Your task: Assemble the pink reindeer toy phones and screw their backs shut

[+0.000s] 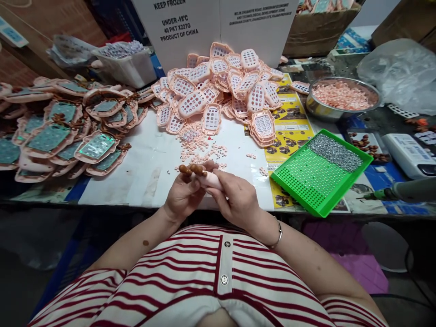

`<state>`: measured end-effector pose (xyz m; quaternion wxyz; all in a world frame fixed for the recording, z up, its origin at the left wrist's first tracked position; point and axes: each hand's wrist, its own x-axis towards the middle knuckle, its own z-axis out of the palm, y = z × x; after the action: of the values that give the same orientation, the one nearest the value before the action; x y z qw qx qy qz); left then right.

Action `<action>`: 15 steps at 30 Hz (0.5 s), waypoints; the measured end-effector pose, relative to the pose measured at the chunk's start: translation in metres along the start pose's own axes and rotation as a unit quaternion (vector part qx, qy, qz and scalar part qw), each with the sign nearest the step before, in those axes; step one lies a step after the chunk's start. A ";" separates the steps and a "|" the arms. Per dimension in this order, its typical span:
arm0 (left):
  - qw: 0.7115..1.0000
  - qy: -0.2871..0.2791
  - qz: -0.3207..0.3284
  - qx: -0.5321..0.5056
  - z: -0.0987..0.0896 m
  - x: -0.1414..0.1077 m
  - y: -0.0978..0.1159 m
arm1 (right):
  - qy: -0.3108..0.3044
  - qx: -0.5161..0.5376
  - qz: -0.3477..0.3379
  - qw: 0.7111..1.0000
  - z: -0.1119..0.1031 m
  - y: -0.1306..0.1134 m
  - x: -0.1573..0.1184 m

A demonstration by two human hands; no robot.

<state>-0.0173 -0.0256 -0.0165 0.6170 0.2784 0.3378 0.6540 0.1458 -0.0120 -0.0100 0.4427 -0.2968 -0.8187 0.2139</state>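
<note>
Both hands meet at the table's front edge around one pale pink plastic piece (211,180) with brown knobbed parts (192,169) at its left end. My left hand (184,194) is curled round the brown end. My right hand (238,195) pinches the pink end between thumb and fingers. Just beyond the hands, small pink pieces (195,146) lie scattered on the white sheet (143,150). Behind them rises a heap of pink shells with perforated white faces (192,103).
Pink shells with green boards (51,136) are piled at left. At right are a green tray (303,177) of small metal parts, a metal bowl (322,111) of pink pieces, a white device (410,154) and a power screwdriver (408,190). A printed carton (211,32) stands behind.
</note>
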 end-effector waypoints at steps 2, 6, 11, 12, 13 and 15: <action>1.000 0.012 -0.005 -0.015 -0.002 0.003 0.002 | 0.004 0.019 0.016 1.000 -0.002 0.003 0.001; 0.999 0.017 -0.004 -0.031 -0.005 0.008 0.006 | -0.031 0.018 0.047 0.998 -0.006 0.009 -0.006; 0.998 0.030 -0.033 -0.036 -0.001 0.004 0.000 | -0.047 -0.022 0.036 0.998 -0.008 0.008 -0.013; 0.998 0.024 -0.044 -0.032 -0.001 0.003 -0.001 | -0.042 -0.026 0.044 0.998 -0.008 0.007 -0.013; 0.998 0.017 -0.053 -0.028 -0.002 0.003 -0.003 | -0.042 -0.033 0.053 0.997 -0.008 0.007 -0.012; 0.998 0.003 -0.059 -0.028 -0.004 0.002 -0.007 | -0.048 -0.066 0.059 0.995 -0.009 0.006 -0.011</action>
<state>-0.0168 -0.0242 -0.0244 0.6606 0.2387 0.3376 0.6266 0.1603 -0.0147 -0.0154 0.3686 -0.3628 -0.8324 0.1993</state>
